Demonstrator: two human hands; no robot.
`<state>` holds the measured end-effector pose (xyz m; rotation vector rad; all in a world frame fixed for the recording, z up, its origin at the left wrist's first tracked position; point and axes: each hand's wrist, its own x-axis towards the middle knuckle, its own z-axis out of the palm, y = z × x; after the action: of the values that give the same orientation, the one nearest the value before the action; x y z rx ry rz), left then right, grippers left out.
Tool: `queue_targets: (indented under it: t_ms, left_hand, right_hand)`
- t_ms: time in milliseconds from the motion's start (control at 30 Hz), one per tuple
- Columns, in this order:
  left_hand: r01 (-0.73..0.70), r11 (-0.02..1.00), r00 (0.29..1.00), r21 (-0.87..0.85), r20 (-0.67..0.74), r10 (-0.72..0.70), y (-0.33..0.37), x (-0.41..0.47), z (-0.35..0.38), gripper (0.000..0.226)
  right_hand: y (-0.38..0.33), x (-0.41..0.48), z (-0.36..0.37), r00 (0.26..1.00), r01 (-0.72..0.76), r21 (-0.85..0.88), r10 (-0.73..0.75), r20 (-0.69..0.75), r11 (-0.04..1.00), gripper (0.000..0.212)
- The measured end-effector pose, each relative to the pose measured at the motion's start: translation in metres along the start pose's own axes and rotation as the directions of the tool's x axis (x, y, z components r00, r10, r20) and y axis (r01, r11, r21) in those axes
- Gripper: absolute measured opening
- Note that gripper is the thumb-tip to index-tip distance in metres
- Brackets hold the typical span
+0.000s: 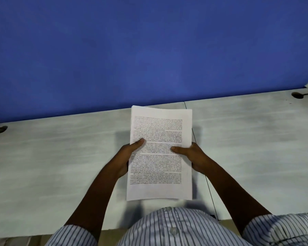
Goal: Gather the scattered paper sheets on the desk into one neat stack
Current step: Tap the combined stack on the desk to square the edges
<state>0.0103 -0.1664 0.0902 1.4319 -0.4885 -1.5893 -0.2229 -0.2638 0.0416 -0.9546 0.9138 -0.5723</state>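
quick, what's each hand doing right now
Left hand: holds the paper stack by its left edge, thumb on top.
Right hand: holds the same stack by its right edge, thumb on top.

open desk (60,166) sideways, blue partition (149,50) behind

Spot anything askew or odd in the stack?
Minor only: the paper stack, gripped by left hand and right hand, shows sheets slightly stepped along its far edge. No loose sheets visible on the desk.

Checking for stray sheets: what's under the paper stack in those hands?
Beneath the paper stack, only desk and shadow show around its edges. Fingers of the left hand and right hand are covered, as is the desk directly below.
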Motion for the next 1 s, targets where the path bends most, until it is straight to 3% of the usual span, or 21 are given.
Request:
queue_targets:
  t_ms: [167,267,367,467,600,733,833,1000]
  left_hand:
    - [0.030,0.991,1.000,0.127,-0.005,-0.030,-0.015,0.007,-0.001,0.037]
    - [0.042,0.999,0.998,0.021,-0.039,-0.041,-0.023,0.013,0.001,0.033]
    - [0.007,0.996,0.992,-0.089,-0.129,-0.019,-0.024,0.022,0.004,0.035]
    - [-0.072,0.976,0.972,-0.204,-0.233,0.023,-0.024,0.030,0.008,0.033]
    - [-0.157,0.947,0.950,-0.280,-0.305,0.067,-0.026,0.034,0.020,0.034]
    - [-0.188,0.947,0.941,-0.262,-0.324,0.098,-0.033,0.033,0.037,0.031]
    - [-0.181,0.951,0.952,-0.249,-0.287,0.106,-0.038,0.028,0.034,0.034]
    - [-0.142,0.950,0.978,-0.277,-0.189,0.091,-0.040,0.019,0.015,0.044]
  right_hand:
    - [-0.009,-0.004,-0.004,0.971,-0.236,0.054,0.233,0.061,0.970,0.035]
    - [-0.008,-0.011,-0.011,0.927,-0.369,0.221,0.339,0.160,0.903,0.037]
    - [-0.002,-0.020,-0.023,0.943,-0.331,0.424,0.280,0.181,0.843,0.048]
    - [0.007,-0.029,-0.033,0.969,-0.243,0.677,0.137,0.206,0.695,0.066]
    - [0.013,-0.031,-0.008,0.990,-0.138,0.796,0.051,0.134,0.590,0.065]
    - [0.012,-0.027,0.014,0.994,-0.089,0.683,0.111,0.012,0.725,0.039]
    - [0.019,-0.024,0.006,0.987,-0.081,0.572,0.147,-0.070,0.816,0.044]
    - [0.024,-0.026,0.001,0.989,-0.023,0.444,0.084,-0.119,0.896,0.046]
